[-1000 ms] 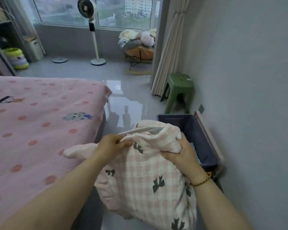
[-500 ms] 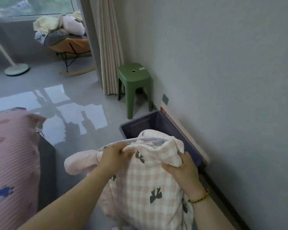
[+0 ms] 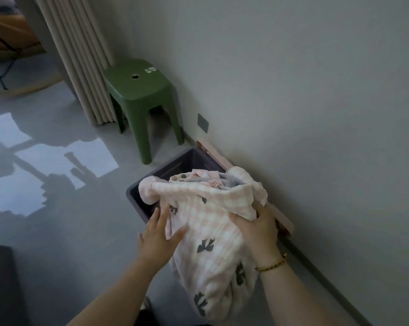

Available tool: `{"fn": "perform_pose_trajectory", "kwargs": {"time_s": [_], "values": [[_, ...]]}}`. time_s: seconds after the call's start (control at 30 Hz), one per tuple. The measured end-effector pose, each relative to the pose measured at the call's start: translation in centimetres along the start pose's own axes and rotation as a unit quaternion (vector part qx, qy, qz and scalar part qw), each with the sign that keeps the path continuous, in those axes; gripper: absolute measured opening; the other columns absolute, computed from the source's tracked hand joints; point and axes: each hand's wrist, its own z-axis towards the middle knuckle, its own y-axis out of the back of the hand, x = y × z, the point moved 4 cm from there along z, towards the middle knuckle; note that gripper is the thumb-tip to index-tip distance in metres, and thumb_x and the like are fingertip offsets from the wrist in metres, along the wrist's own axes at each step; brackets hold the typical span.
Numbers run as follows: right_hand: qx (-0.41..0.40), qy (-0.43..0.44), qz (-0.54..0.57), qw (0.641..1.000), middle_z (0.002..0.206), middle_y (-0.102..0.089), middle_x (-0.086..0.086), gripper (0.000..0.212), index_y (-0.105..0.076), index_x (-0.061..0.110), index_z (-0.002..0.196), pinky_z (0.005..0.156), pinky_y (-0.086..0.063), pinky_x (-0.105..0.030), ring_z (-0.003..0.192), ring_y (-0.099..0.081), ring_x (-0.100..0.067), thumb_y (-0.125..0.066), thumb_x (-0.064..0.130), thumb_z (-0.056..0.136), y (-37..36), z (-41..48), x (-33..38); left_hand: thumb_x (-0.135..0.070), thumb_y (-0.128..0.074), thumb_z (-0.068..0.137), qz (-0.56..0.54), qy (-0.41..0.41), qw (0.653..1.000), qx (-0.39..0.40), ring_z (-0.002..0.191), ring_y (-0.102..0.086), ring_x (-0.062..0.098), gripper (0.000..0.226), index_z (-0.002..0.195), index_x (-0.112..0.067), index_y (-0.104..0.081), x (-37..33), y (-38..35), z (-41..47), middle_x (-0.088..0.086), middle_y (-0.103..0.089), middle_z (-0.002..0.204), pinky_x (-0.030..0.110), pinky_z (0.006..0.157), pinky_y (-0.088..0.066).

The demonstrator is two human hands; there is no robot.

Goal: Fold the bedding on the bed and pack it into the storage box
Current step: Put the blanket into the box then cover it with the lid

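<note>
The pink checked bedding [image 3: 212, 222] hangs bunched over the near end of the purple storage box [image 3: 172, 163] by the right wall. The right hand [image 3: 257, 229] grips its top fold; the left hand [image 3: 158, 234] presses flat, fingers straight. A green stool [image 3: 139, 90] stands beyond.

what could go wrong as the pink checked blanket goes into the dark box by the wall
1. The pink-and-white checked cotton blanket with dark bows is loosely bunched. One roll overhangs the rim of the dark purple plastic storage box and may end up outside.
2. Only the right hand grips a fold, while the left hand presses flat, so the hanging lower part could slip and unfold.
3. The cloth might snag the pink lid leaning at the wall.
</note>
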Motion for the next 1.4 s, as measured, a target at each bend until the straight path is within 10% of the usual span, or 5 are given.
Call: {"fn": "perform_pose_trajectory", "kwargs": {"time_s": [0.37, 0.77, 0.97, 1.13, 1.4], "values": [[0.020, -0.163, 0.405, 0.899, 0.106, -0.066, -0.008, 0.035, -0.062, 0.011, 0.107, 0.082, -0.052, -0.038, 0.097, -0.063, -0.022, -0.070, 0.004, 0.074, -10.1, 11.2, -11.0, -0.083, -0.012, 0.042, 0.104, -0.122, 0.985, -0.065, 0.143, 0.008, 0.018, 0.111, 0.145, -0.042, -0.001, 1.0, -1.2, 17.9, -0.004, 0.012, 0.156, 0.045, 0.114, 0.005], [-0.044, -0.352, 0.357, 0.864, 0.086, -0.060, -0.011, 0.038, -0.052, 0.002, 0.124, 0.079, -0.045, -0.038, 0.075, -0.055, -0.024, -0.057, 0.003, 0.087, -17.2, 20.5, -34.6, -0.077, -0.037, 0.076, 0.282, -0.091, 0.951, 0.087, 0.142, 0.014, 0.028, 0.092, 0.145, -0.038, 0.009, 7.3, -26.3, 30.8, 0.003, 0.018, 0.155, 0.060, 0.109, 0.003], [-0.186, -0.333, 0.129, 0.915, 0.148, -0.029, -0.015, 0.068, -0.025, 0.012, 0.144, 0.105, -0.033, -0.042, 0.132, -0.034, -0.033, -0.058, 0.003, 0.085, -14.8, 18.4, -34.3, -0.078, -0.043, 0.071, 0.342, -0.196, 0.919, 0.022, 0.142, 0.016, 0.027, 0.098, 0.146, -0.036, 0.005, 6.5, -25.3, 28.8, 0.006, 0.018, 0.154, 0.053, 0.109, 0.015], [-0.113, 0.093, -0.361, 0.921, 0.155, -0.005, -0.012, 0.063, -0.022, 0.024, 0.146, 0.108, 0.004, -0.046, 0.140, 0.002, -0.025, -0.044, 0.038, 0.088, -18.2, 19.2, -28.4, -0.080, -0.041, 0.069, 0.310, -0.216, 0.925, 0.043, 0.134, 0.036, 0.027, 0.099, 0.142, -0.043, 0.015, 5.2, -24.2, 32.6, 0.002, 0.035, 0.148, 0.058, 0.104, 0.020], [0.124, -0.080, -0.383, 0.912, 0.153, 0.024, 0.000, 0.061, 0.014, 0.030, 0.146, 0.110, 0.019, -0.043, 0.140, 0.024, -0.018, -0.019, 0.046, 0.097, -21.8, 23.1, -35.7, -0.082, -0.037, 0.069, 0.343, -0.199, 0.911, 0.112, 0.136, 0.033, 0.025, 0.097, 0.142, -0.044, 0.014, 6.9, -29.5, 36.7, 0.000, 0.031, 0.151, 0.057, 0.103, 0.022]]}}
